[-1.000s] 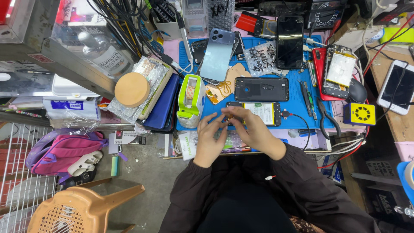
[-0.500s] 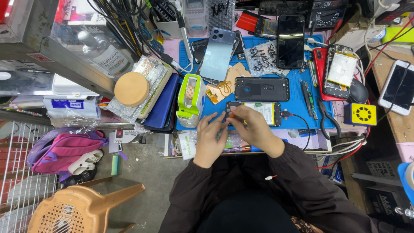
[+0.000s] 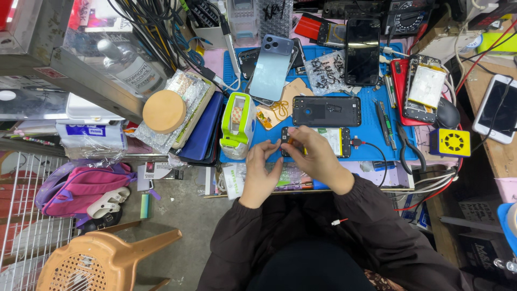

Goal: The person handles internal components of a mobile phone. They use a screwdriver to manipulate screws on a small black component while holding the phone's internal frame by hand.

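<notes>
Phone repair looks mid-step: both hands work an opened phone [image 3: 323, 141] lying on the blue mat [image 3: 371, 134] of the surface, at six o'clock from the black frame [image 3: 326, 111]. Right hand [image 3: 318, 159] pinches its left end; left hand [image 3: 264, 172] hovers half-curled, apparently empty. Fine fingertip control seems needed next.

Work mat [image 3: 371, 134]: bright blue, the reference for what follows.
- On its left edge, tape dispenser [image 3: 237, 125]: lime green and white.
- Left of the mat, round lid [image 3: 164, 111]: pale tan wood tone; flat case [image 3: 202, 132] beneath: navy.
- At mat centre, phone frame [image 3: 326, 111]: black.
- At its upper part, phone back [image 3: 271, 68]: light blue-grey.
- Off the right edge, square fan [image 3: 454, 143]: yellow with black spiral grille.
- Below left of the mat, backpack [image 3: 81, 183]: pink and purple; stool [image 3: 102, 261]: orange-tan, perforated seat.
- Sleeves [image 3: 377, 231] below the mat: dark brown.
</notes>
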